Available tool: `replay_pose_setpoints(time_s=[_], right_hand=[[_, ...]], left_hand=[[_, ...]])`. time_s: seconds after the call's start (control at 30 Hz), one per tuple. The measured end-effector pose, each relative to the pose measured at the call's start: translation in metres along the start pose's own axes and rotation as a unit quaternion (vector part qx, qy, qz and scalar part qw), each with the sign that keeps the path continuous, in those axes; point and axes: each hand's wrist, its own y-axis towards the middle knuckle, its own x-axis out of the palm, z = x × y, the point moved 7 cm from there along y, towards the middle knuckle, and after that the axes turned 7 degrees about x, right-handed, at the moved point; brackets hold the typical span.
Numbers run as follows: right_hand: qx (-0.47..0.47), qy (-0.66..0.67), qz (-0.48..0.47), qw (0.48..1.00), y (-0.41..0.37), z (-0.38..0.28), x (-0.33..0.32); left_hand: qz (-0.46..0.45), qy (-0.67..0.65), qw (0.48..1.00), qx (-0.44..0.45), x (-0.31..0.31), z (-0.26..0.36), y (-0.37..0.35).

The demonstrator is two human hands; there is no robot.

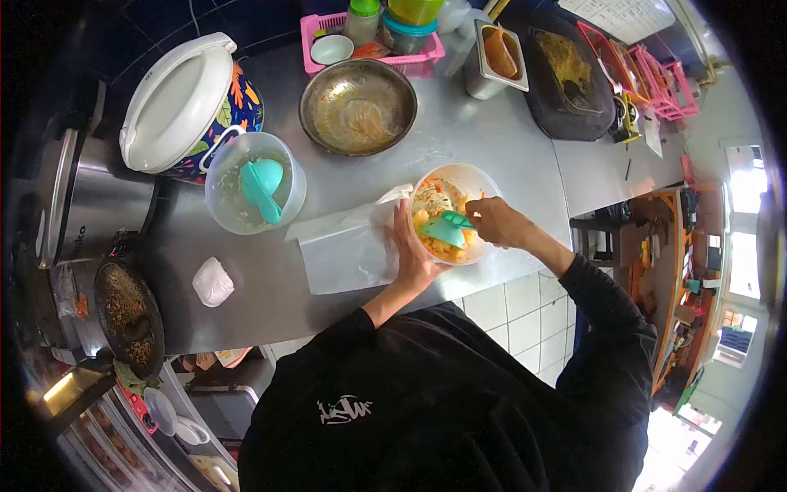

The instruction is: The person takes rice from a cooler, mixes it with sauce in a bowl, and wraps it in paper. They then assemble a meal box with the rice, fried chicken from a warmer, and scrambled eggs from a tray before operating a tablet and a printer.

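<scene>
My right hand [497, 221] grips the handle of a turquoise scoop [443, 230], whose blade rests in orange and yellow food inside a clear plastic tub [484, 182]. Against the tub's left side lies my left hand [412, 256], its fingers along the wall. Left of that hand, a sheet of white paper or plastic [340, 254] lies flat on the steel counter [254, 316]. Another clear tub [217, 197] holds a second turquoise scoop [264, 187]. A small white wrapped bundle [213, 283] sits at the left.
Behind the tubs stand a metal bowl [357, 107], a pink basket [308, 45] of containers and a steel container [497, 59]. A large patterned rice container [184, 102] is at the back left, a dark pan [129, 316] at the far left, and a black box [567, 78] at the back right.
</scene>
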Motion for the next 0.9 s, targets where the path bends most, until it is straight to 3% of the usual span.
replay_pose_setpoints(time_s=[0.07, 0.17, 0.37, 0.5, 0.57, 0.6, 0.63, 0.73, 0.77, 0.87, 0.9], right_hand=[[0.172, 0.098, -0.125, 0.972, -0.012, -0.019, -0.004], [0.223, 0.224, -0.159, 0.935, -0.014, -0.013, 0.001], [0.226, 0.282, -0.177, 0.915, -0.024, -0.004, -0.025], [0.232, 0.212, -0.048, 0.948, -0.016, 0.0, -0.048], [0.07, 0.011, 0.083, 0.994, 0.011, 0.02, -0.02], [-0.015, -0.091, 0.147, 0.985, 0.017, 0.02, -0.009], [0.037, -0.036, 0.108, 0.993, 0.004, -0.002, -0.019], [-0.003, 0.03, 0.108, 0.994, -0.005, -0.006, 0.003], [0.106, 0.106, -0.004, 0.989, -0.011, -0.013, 0.006], [0.235, 0.25, -0.13, 0.93, -0.019, -0.007, 0.008], [0.239, 0.262, -0.147, 0.923, -0.018, -0.004, 0.008]], left_hand=[[0.016, -0.015, 0.999, 0.025, 0.001, 0.001, 0.0], [-0.006, -0.02, 1.0, 0.005, 0.005, -0.002, -0.002], [-0.02, -0.005, 1.0, 0.019, -0.003, 0.01, -0.001], [-0.049, -0.043, 0.998, 0.008, -0.004, 0.009, -0.002], [-0.026, -0.008, 0.999, 0.039, -0.003, 0.011, -0.003], [-0.013, 0.011, 0.998, 0.055, -0.002, 0.011, -0.003], [-0.004, -0.013, 0.998, 0.054, 0.001, 0.009, -0.001], [0.017, -0.069, 0.997, 0.042, 0.014, 0.0, -0.006], [0.023, -0.078, 0.996, 0.038, 0.019, -0.006, -0.008], [0.026, -0.098, 0.994, 0.035, 0.024, -0.013, -0.01], [0.02, -0.094, 0.995, 0.032, 0.024, -0.014, -0.01]])
